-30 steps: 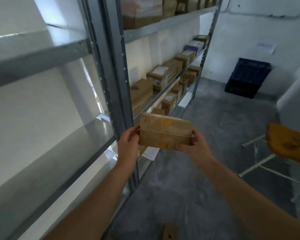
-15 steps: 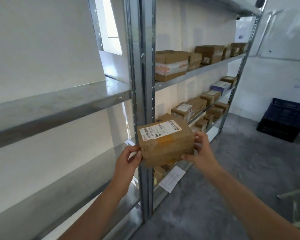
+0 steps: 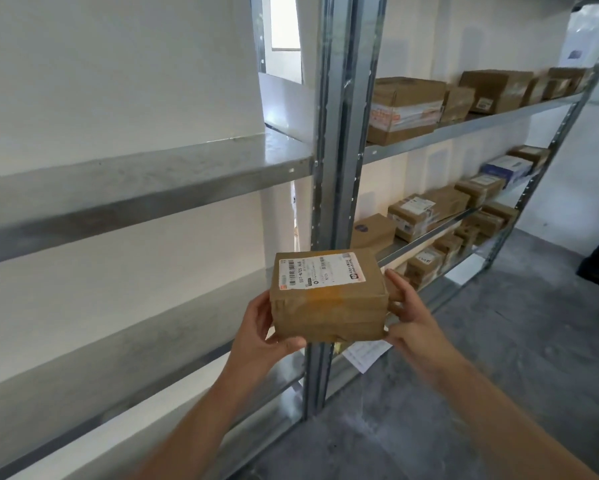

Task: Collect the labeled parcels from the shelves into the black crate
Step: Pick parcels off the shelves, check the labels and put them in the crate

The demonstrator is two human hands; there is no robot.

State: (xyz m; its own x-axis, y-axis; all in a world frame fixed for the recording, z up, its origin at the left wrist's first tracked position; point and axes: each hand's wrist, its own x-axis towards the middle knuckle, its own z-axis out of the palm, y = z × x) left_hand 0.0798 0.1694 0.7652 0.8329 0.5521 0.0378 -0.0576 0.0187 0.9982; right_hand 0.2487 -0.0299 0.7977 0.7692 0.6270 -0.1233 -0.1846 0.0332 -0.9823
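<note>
The brown parcel [image 3: 327,306] is showing a white label [image 3: 322,270] with black barcodes and red marks, while grey metal shelving [image 3: 339,133] is standing over a mottled grey floor [image 3: 499,358].

Parcel [image 3: 327,306]: between left hand [image 3: 256,330] and right hand [image 3: 412,320], before the post [image 3: 339,133].
Boxes [image 3: 407,109]: on shelves [image 3: 464,128] at 2 o'clock.

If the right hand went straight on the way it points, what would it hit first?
The parcel the right hand grips; beyond it, probably the steel shelf upright, though depth is unclear.
</note>
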